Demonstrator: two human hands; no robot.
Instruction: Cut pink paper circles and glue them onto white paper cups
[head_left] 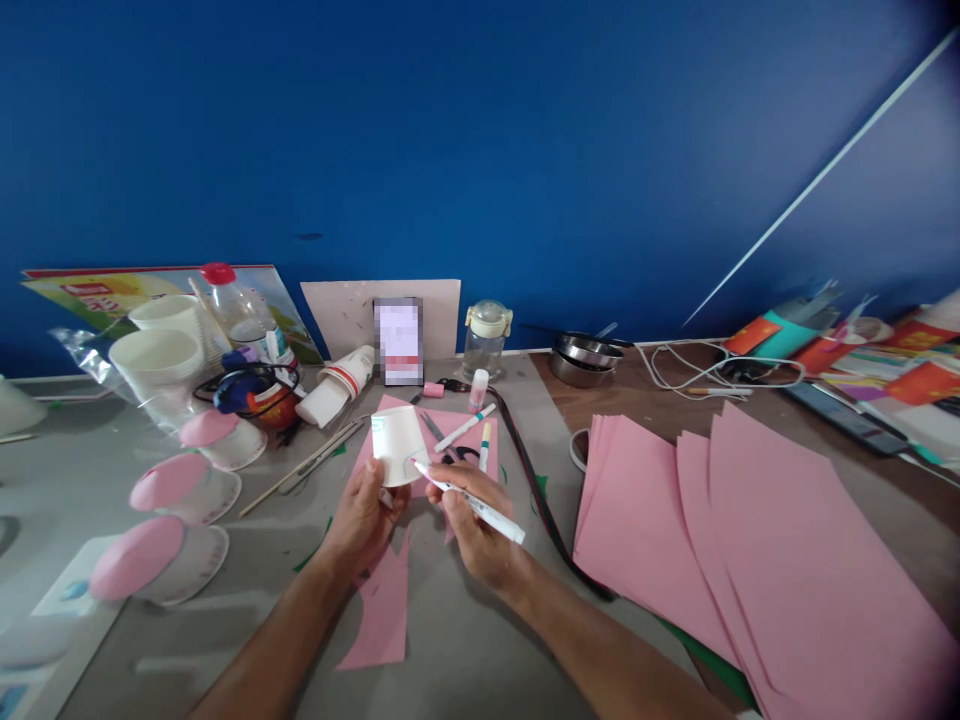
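Observation:
My left hand [365,512] grips a white paper cup [397,443], held upside down and tilted over the grey table. My right hand [474,516] is closed around a white marker [471,503] whose pink tip touches the cup's side. Under both hands lies a pink paper sheet [390,600] with cut strips. Black-handled scissors [448,446] and two more markers [465,428] rest on the pink paper just beyond the cup.
Three cups with pink covers [166,482] line the left side. Stacked white cups [166,350], a bottle with a red cap [236,305], a phone [398,341] and a jar [486,338] stand at the back. Several pink sheets [750,530] fan out on the right.

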